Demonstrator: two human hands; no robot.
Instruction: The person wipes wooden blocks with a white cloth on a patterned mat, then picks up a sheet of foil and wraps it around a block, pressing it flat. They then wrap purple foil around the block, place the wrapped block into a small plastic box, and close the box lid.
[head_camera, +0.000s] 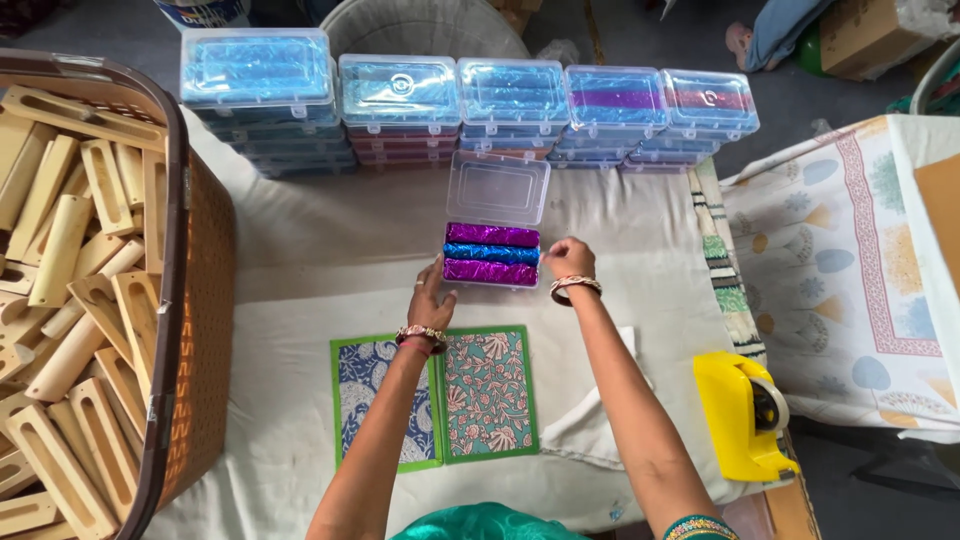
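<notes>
Patterned cards (435, 395) lie nearest on the worktop (290, 330). Beyond them, an open clear box (492, 255) holds three foil rolls. Left hand (432, 298) steadies its near corner, fingers loose; right hand (567, 258) apparently pinches the blue roll's (490, 253) end. Best to brace the box and seat the rolls level.

Before you, a clear plastic box (494, 215) holds foil-wrapped rolls (491, 254): purple, blue, purple. Two green-bordered cards (437, 397) show prints, one blue-and-white floral, one teal with pink shells. A yellow tape dispenser (737, 414) sits right; pale wooden pieces (70, 290) fill a brown basket (197, 320). The worktop (290, 300) cloth is off-white.
</notes>
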